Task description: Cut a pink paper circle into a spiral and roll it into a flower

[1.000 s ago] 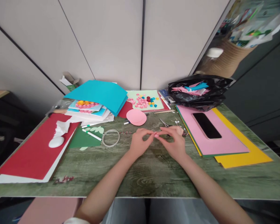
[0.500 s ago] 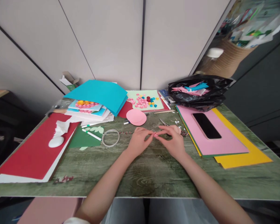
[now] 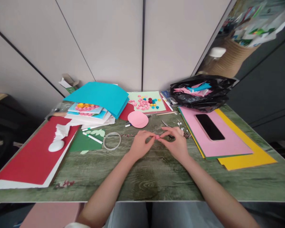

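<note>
Little had shifted in the last second: the left hand (image 3: pixel 140 144) and right hand (image 3: pixel 177 145) stayed fingertip to fingertip, both pinched on the small pink piece (image 3: pixel 157 137) just above the table (image 3: pixel 156 180), near the pink paper circle (image 3: pixel 138 119), so its shaping seemed still under way

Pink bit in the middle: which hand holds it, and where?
Both: the left hand and right hand pinch the tiny pink piece between their fingers, one from each side.
</note>
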Demonstrator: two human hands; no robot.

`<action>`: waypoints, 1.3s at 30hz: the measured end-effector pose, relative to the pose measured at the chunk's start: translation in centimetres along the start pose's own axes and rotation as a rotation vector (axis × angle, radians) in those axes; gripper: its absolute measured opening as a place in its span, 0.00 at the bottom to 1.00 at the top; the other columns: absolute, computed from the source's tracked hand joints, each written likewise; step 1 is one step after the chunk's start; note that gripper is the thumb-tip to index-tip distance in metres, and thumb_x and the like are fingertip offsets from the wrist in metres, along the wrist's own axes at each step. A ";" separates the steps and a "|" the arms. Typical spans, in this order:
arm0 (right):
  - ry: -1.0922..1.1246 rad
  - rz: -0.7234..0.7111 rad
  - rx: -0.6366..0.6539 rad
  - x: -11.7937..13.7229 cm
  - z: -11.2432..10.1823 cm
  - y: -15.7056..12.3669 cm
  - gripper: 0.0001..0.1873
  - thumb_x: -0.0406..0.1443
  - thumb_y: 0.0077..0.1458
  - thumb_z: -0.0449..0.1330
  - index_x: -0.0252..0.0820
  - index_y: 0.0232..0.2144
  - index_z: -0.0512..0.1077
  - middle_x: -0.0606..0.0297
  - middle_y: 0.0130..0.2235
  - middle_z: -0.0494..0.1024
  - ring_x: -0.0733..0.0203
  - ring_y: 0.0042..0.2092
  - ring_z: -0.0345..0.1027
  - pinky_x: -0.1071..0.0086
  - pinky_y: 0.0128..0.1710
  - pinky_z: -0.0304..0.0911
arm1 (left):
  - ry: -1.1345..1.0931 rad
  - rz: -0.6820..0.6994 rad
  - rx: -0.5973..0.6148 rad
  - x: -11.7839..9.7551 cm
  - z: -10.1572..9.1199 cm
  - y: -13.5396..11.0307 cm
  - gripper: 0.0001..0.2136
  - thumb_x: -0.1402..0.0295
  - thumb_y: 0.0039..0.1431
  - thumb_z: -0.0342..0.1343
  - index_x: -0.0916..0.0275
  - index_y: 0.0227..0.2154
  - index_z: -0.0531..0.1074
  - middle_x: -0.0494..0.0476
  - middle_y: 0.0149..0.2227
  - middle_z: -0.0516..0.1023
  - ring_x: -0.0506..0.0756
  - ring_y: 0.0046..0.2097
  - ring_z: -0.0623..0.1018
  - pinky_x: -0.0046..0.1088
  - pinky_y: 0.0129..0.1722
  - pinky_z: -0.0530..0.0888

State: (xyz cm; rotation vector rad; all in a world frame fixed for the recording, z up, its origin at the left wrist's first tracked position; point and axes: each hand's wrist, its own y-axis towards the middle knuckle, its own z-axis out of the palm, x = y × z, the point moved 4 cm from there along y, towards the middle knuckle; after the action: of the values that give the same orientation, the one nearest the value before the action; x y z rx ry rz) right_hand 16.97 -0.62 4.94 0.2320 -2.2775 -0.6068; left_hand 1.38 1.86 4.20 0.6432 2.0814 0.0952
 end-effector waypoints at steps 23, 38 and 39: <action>0.539 0.223 0.555 -0.8 1.8 0.4 0.09 0.39 0.54 0.56 0.41 0.26 0.67 0.69 0.27 0.72 0.64 0.32 0.63 0.70 0.33 0.56 | -0.657 -0.274 0.206 1.3 2.0 0.0 0.08 0.64 0.54 0.54 0.64 0.29 0.71 0.53 0.28 0.76 0.52 0.34 0.75 0.28 0.39 0.69; 0.478 0.180 0.541 -0.8 2.2 0.1 0.08 0.36 0.53 0.54 0.41 0.24 0.65 0.70 0.25 0.70 0.64 0.30 0.62 0.71 0.32 0.56 | -0.472 -0.186 0.236 0.8 1.8 0.0 0.10 0.64 0.56 0.49 0.64 0.25 0.71 0.52 0.27 0.76 0.52 0.32 0.73 0.27 0.36 0.67; 0.456 0.173 0.537 -0.8 2.2 0.1 0.08 0.36 0.53 0.54 0.41 0.23 0.65 0.70 0.25 0.70 0.64 0.30 0.62 0.71 0.32 0.55 | -0.432 -0.172 0.222 0.7 1.8 0.0 0.10 0.65 0.56 0.49 0.64 0.25 0.71 0.52 0.26 0.76 0.52 0.32 0.73 0.26 0.35 0.67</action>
State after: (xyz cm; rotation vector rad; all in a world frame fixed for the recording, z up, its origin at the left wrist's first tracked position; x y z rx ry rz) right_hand 15.94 0.54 3.21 0.3824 -1.9395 0.1525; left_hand 2.50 1.92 2.64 0.5558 1.7285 -0.3495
